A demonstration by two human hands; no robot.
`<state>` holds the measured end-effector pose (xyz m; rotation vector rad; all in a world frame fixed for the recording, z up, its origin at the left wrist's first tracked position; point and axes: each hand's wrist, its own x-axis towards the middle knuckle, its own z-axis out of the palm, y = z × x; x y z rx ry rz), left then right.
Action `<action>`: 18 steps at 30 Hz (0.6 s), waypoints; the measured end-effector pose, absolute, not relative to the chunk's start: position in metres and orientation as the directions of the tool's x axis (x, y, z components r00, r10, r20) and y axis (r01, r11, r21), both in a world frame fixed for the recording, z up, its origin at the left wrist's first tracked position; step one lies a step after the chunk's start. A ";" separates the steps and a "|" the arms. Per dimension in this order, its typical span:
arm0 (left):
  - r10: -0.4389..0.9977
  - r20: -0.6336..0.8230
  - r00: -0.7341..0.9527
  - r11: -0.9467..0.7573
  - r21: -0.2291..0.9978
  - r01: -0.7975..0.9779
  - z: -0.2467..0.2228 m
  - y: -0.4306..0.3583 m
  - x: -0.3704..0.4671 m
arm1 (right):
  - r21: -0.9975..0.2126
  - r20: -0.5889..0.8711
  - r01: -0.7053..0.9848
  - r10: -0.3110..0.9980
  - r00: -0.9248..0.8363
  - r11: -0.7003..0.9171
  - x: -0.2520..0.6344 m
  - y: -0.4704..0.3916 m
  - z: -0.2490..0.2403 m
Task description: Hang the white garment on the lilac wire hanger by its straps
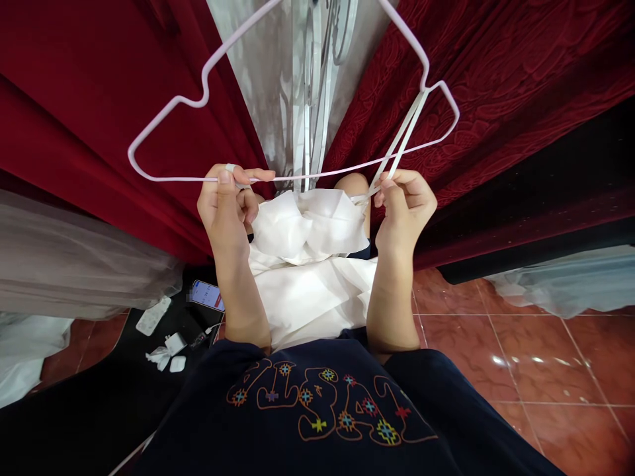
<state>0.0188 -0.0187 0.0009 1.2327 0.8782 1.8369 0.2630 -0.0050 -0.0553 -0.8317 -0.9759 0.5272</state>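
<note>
A pale pink clothes hanger [325,174] is held up in front of me. My left hand [225,198] pinches its bottom bar near the left end, with a white strip around a finger. Thin white straps [404,135] loop over the notch at the hanger's right shoulder. Down at their lower end, my right hand [404,205] grips them between thumb and fingers. They run to a white dress [312,291] with a cupped bodice, which lies across my lap between my forearms. No strap shows on the hanger's left notch.
Dark red drapes [124,79] hang on both sides, with white metal framework [310,86] between them. At lower left, a black surface [94,403] bears a lit phone [208,295], a white charger [175,343] and a small white case [177,363]. Reddish floor tiles [526,350] lie at right.
</note>
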 end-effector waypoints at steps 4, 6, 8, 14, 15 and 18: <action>0.863 0.434 -0.259 -0.490 0.844 -0.220 0.002 -0.018 0.017 | -0.805 0.531 -0.150 0.809 0.252 0.574 0.270 -0.008 -0.009; 0.868 0.433 -0.243 -0.487 0.838 -0.246 0.003 -0.018 0.016 | -0.769 0.565 -0.169 0.779 0.271 0.617 0.278 0.002 0.014; 0.872 0.434 -0.228 -0.484 0.834 -0.265 0.004 -0.018 0.016 | -0.741 0.569 -0.209 0.762 0.309 0.638 0.291 0.021 0.028; 0.870 0.432 -0.238 -0.484 0.841 -0.243 0.003 -0.020 0.015 | -0.706 0.192 -0.291 0.571 0.798 0.645 0.329 0.059 -0.004; 0.871 0.431 -0.235 -0.482 0.839 -0.251 0.003 -0.020 0.015 | -0.687 0.194 -0.239 0.490 0.850 0.686 0.329 0.054 -0.012; 0.879 0.419 -0.229 -0.472 0.835 -0.282 0.001 -0.017 0.018 | -0.612 0.382 -0.057 0.358 0.852 0.789 0.313 0.023 -0.021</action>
